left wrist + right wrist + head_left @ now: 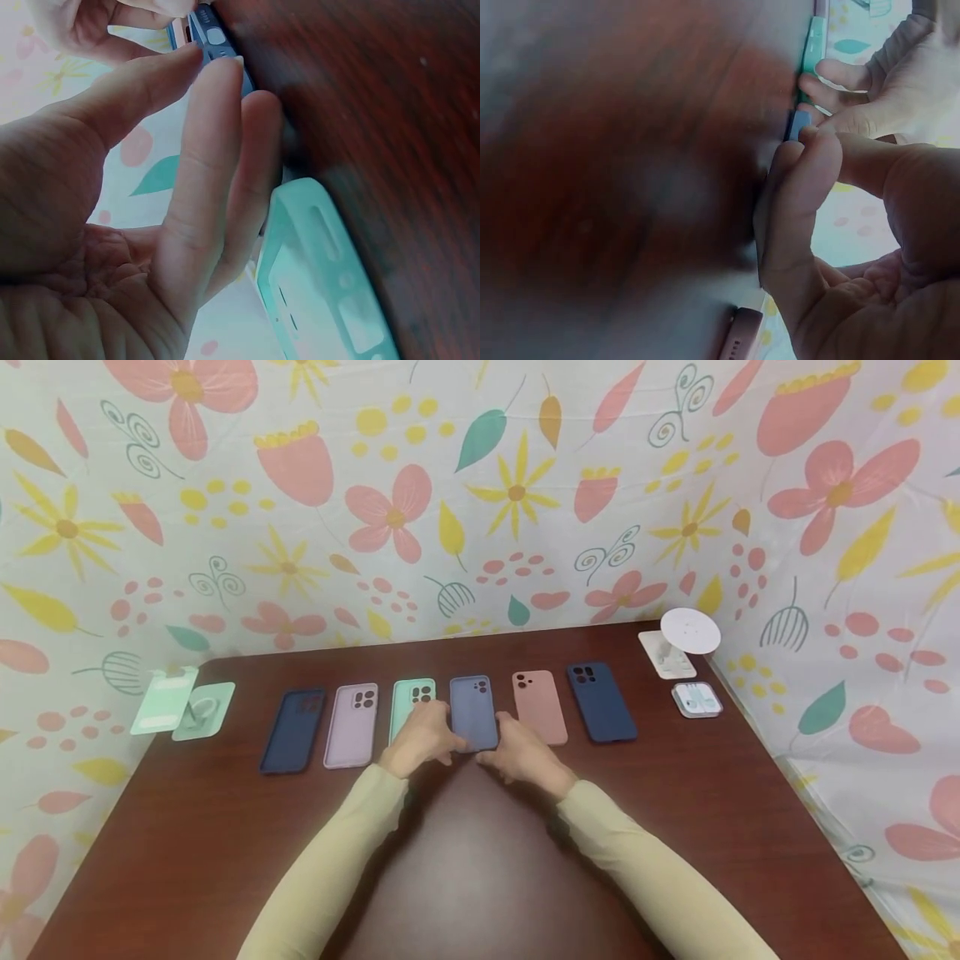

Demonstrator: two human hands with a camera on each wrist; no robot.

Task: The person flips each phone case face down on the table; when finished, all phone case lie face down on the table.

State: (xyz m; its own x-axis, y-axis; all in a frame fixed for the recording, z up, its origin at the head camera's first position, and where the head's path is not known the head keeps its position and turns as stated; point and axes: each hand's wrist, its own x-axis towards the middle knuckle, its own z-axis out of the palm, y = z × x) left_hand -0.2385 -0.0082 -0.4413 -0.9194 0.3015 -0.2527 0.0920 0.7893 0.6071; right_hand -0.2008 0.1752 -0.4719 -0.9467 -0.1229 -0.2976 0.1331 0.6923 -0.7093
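Several phone cases lie in a row on the dark wooden table point(465, 860). Both hands meet at the slate-blue case point(472, 710) in the middle. My left hand point(438, 739) pinches its left edge between thumb and fingertips, seen close in the left wrist view point(210, 61) on the blue case point(215, 39). My right hand point(498, 753) pinches the near right corner; the right wrist view shows thumb and forefinger point(802, 142) closed on the blue case point(798, 124). A mint case point(411, 695) point(330, 285) lies just left, a pink case point(538, 703) just right.
A lilac case point(352, 722) and a navy case point(294, 729) lie further left; another navy case point(600, 700) lies further right. A mint stand point(183, 710) sits at the back left corner. A white round stand point(686, 639) and a small clear box point(697, 699) stand back right. Flowered cloth walls surround the table.
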